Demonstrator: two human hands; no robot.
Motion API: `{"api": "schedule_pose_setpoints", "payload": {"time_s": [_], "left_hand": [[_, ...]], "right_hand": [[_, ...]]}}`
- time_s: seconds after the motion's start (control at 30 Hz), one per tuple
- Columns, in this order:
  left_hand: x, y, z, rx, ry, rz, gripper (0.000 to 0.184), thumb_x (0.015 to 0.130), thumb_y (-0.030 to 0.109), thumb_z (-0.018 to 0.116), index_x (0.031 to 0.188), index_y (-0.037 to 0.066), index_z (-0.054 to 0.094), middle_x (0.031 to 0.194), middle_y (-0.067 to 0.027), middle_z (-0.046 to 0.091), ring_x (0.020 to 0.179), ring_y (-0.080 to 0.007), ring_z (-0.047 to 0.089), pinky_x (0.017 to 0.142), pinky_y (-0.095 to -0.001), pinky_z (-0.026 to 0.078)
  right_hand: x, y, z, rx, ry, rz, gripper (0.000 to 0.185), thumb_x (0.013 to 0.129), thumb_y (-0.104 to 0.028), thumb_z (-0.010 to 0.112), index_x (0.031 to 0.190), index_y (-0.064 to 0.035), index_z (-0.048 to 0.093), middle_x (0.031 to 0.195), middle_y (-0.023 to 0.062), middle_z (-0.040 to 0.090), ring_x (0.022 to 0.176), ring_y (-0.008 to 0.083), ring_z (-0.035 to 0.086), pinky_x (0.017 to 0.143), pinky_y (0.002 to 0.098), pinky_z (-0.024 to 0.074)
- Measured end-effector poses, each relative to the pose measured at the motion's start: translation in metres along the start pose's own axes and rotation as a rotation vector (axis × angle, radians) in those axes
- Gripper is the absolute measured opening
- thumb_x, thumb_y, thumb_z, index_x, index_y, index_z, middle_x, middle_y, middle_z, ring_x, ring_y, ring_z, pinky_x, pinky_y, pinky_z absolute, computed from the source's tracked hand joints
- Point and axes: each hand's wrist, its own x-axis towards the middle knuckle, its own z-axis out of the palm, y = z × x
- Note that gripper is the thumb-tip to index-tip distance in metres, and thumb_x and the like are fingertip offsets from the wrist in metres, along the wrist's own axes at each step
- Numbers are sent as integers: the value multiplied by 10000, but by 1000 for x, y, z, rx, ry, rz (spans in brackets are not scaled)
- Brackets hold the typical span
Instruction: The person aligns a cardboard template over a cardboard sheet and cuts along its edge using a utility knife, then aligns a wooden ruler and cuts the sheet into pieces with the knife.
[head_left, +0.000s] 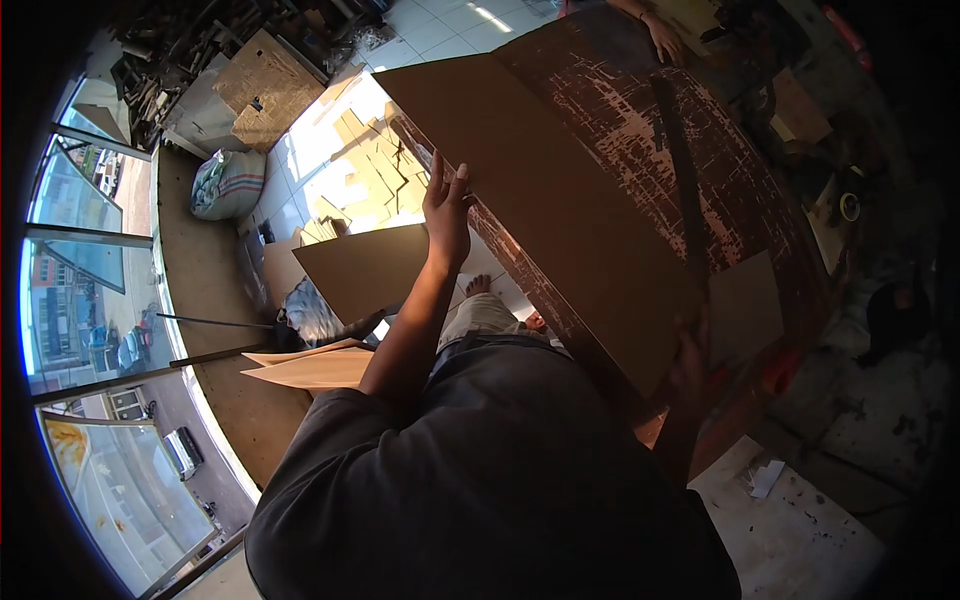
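A large brown cardboard sheet (570,210) lies over the scratched, reddish-brown table (720,150), its near long edge along the table's side. My left hand (447,215) is at that edge, thumb and fingers closed about it. My right hand (690,355) is in shadow by the sheet's near right end and seems to grip its border; its fingertips are hard to make out. Beyond the sheet, a long dark strip (682,170) runs across the tabletop. A smaller pale board piece (745,308) lies right of my right hand.
Another person's hand (662,40) rests at the table's far end. Cut cardboard pieces (370,165) cover the sunlit floor. A leaning brown panel (365,270) and thin sheets (315,368) stand at my left. A stuffed sack (228,185) sits near the window wall.
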Motion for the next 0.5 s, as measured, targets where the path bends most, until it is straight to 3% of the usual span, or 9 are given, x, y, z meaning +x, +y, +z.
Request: {"api": "schedule_pose_setpoints", "payload": {"time_s": [0.03, 0.1, 0.13, 0.2, 0.3, 0.37, 0.5], "left_hand": [[2, 10, 10, -7, -1, 5, 720, 984, 196, 629, 1570, 93, 224, 1062, -35, 648, 891, -66, 582, 720, -222, 452], [14, 22, 26, 20, -21, 48, 709, 992, 179, 614, 1573, 101, 215, 951, 0, 618, 775, -53, 552, 658, -216, 445], [21, 24, 26, 173, -108, 118, 695, 1001, 217, 595, 1578, 130, 216, 899, 0, 549, 769, -71, 537, 728, -241, 465], [30, 29, 44, 98, -103, 98, 705, 999, 223, 601, 1580, 145, 210, 877, 6, 533, 763, -71, 533, 725, -244, 466], [36, 37, 71, 1, -133, 82, 731, 986, 232, 627, 1583, 178, 209, 855, 7, 523, 754, -72, 534, 714, -251, 467], [36, 38, 85, -55, -176, 71, 793, 955, 168, 674, 1582, 155, 189, 828, 18, 543, 726, -51, 533, 623, -219, 443], [34, 33, 105, -5, -229, 35, 835, 938, 212, 702, 1570, 57, 179, 855, -9, 560, 766, -74, 550, 646, -233, 456]], "right_hand": [[4, 6, -13, -2, -2, -8, 562, 990, -145, 584, 1491, -59, 342, 1411, 125, 481, 1251, 231, 515, 1000, 393, 474], [15, 14, -33, -409, -230, -339, 565, 984, -120, 580, 1493, -40, 348, 1416, 130, 487, 1276, 225, 505, 1014, 375, 470], [14, 4, -25, -537, -296, -461, 566, 982, -111, 579, 1493, -33, 350, 1418, 132, 489, 1285, 223, 502, 1018, 368, 469], [3, -21, -11, 52, -255, 55, 509, 935, -102, 636, 1405, -2, 470, 1388, 125, 513, 1291, 240, 488, 1083, 360, 414], [10, -13, -27, -213, -240, -59, 476, 947, -121, 593, 1392, 9, 485, 1354, 129, 544, 1260, 212, 515, 1067, 329, 420], [20, 7, -45, -120, -254, -39, 470, 956, -140, 576, 1392, 10, 484, 1355, 128, 544, 1248, 210, 522, 1062, 320, 418], [19, 15, -52, 44, -257, 27, 462, 967, -157, 555, 1391, 12, 484, 1358, 127, 541, 1241, 207, 524, 1062, 312, 410]]}}
